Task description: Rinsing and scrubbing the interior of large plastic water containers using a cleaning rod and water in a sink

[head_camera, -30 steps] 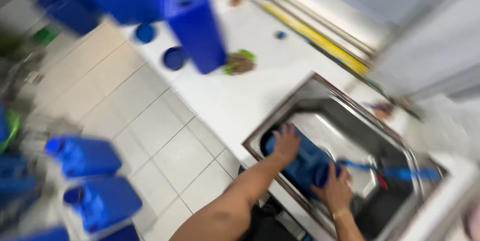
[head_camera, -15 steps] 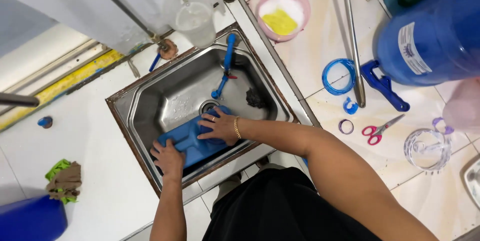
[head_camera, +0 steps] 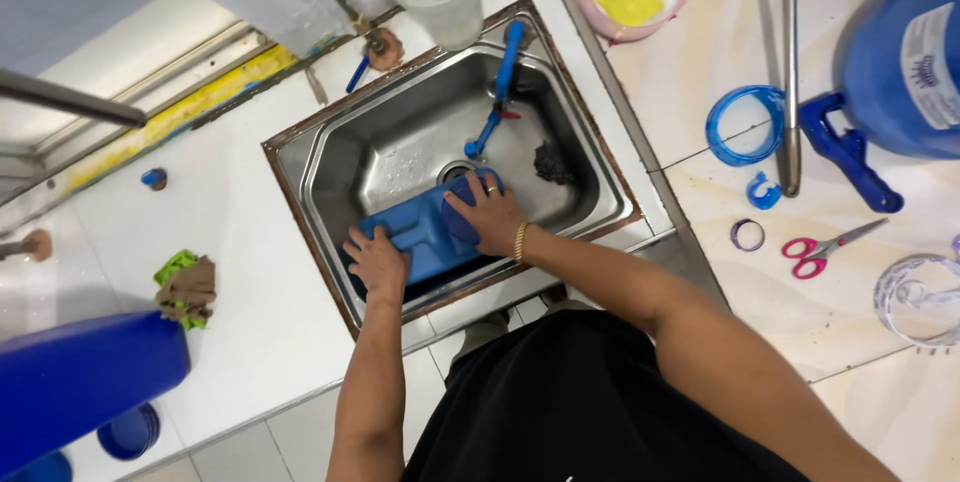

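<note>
Both hands press on a blue jerrycan (head_camera: 425,232) lying on its side in the near part of the steel sink (head_camera: 580,142); left hand (head_camera: 378,262) grips its left end; right hand (head_camera: 490,214) cups the capped right end; no running water shows, so any washing looks barely begun; a dark scrubber (head_camera: 552,162) lies untouched further right.

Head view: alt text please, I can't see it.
Both hands, left hand and right hand, press on a blue jerrycan lying in a steel sink. Pink-handled scissors lie on the counter to the right.
</note>
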